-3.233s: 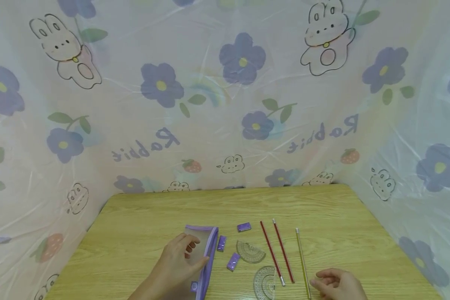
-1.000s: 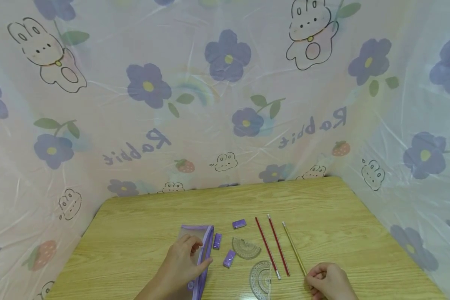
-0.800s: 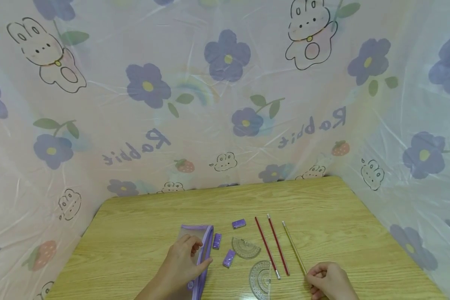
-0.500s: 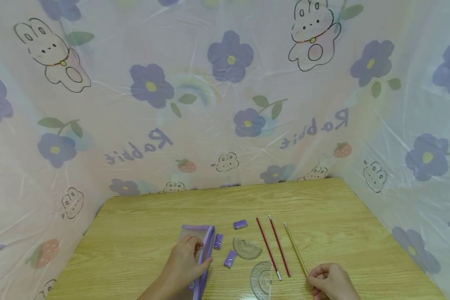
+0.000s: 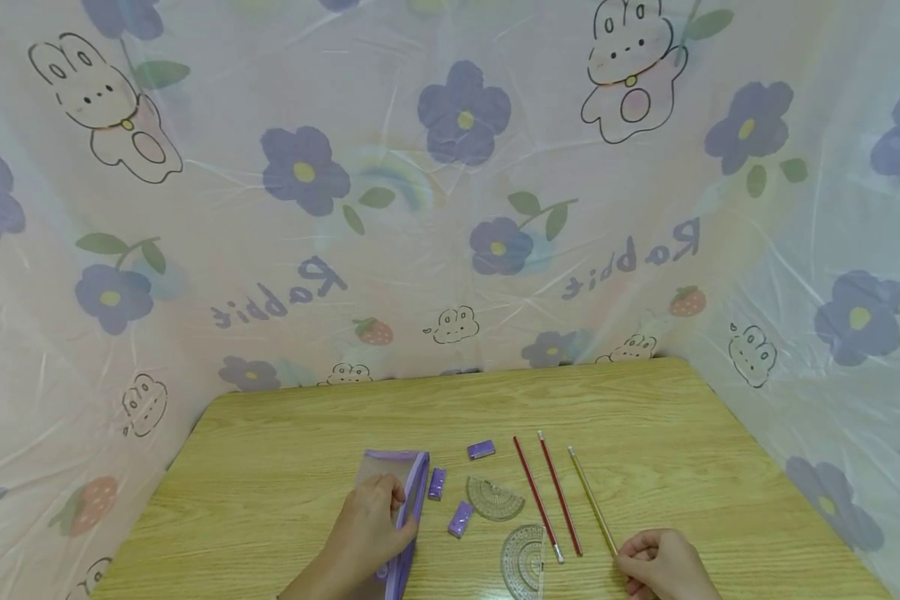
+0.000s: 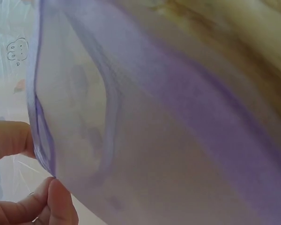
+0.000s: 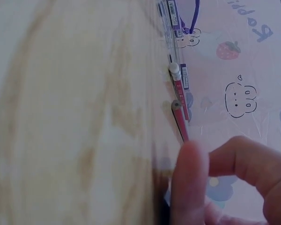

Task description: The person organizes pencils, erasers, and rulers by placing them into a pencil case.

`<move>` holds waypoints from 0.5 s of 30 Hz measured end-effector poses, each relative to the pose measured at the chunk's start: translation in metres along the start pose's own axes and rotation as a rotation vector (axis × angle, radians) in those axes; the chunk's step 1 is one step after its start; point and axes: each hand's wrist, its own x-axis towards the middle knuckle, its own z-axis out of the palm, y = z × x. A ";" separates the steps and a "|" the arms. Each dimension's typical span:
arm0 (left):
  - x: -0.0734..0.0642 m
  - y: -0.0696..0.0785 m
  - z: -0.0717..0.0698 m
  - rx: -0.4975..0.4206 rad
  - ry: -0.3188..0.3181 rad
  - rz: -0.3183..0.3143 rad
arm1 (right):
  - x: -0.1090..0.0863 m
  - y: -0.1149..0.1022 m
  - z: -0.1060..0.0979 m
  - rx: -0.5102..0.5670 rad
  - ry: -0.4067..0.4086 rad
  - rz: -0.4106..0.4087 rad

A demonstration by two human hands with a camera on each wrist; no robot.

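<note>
In the head view my left hand (image 5: pixel 371 525) grips the zip edge of a sheer pencil pouch (image 5: pixel 375 467) with purple trim. The left wrist view shows the pouch (image 6: pixel 159 150) up close, its mouth parted, with thumb and fingertips at its edge. My right hand (image 5: pixel 663 562) pinches the near end of a yellow pencil (image 5: pixel 591 498), which slants away across the table; that grip hides the pencil's tip. Left of it lie two red pencils (image 5: pixel 537 498) (image 5: pixel 561 496), roughly parallel. In the right wrist view, a red pencil (image 7: pixel 179 119) appears beyond my fingers.
Between pouch and pencils lie two clear protractors (image 5: pixel 495 498) (image 5: pixel 523 562) and three purple erasers (image 5: pixel 482 450) (image 5: pixel 437 483) (image 5: pixel 461 519). The wood-grain table (image 5: pixel 285 433) meets a rabbit-and-flower printed curtain (image 5: pixel 390 250) at the back and sides.
My right hand has come onto the yellow pencil's near end, and the pencil has turned more slanted. My left thumb has drawn in toward the pouch edge. The head view has shifted slightly.
</note>
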 end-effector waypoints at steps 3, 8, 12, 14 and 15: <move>0.001 0.000 0.000 -0.010 0.010 -0.006 | 0.000 0.000 0.000 0.003 0.006 0.001; 0.002 -0.001 0.001 -0.050 0.023 -0.034 | -0.001 0.000 0.000 0.016 0.016 0.004; 0.003 -0.001 0.001 -0.092 0.019 -0.069 | -0.002 0.000 0.000 0.022 0.014 0.001; 0.004 -0.001 0.001 -0.109 0.020 -0.072 | -0.002 0.000 -0.001 0.024 0.013 0.001; 0.004 -0.001 0.000 -0.117 0.020 -0.070 | -0.002 0.001 -0.001 0.023 0.013 -0.001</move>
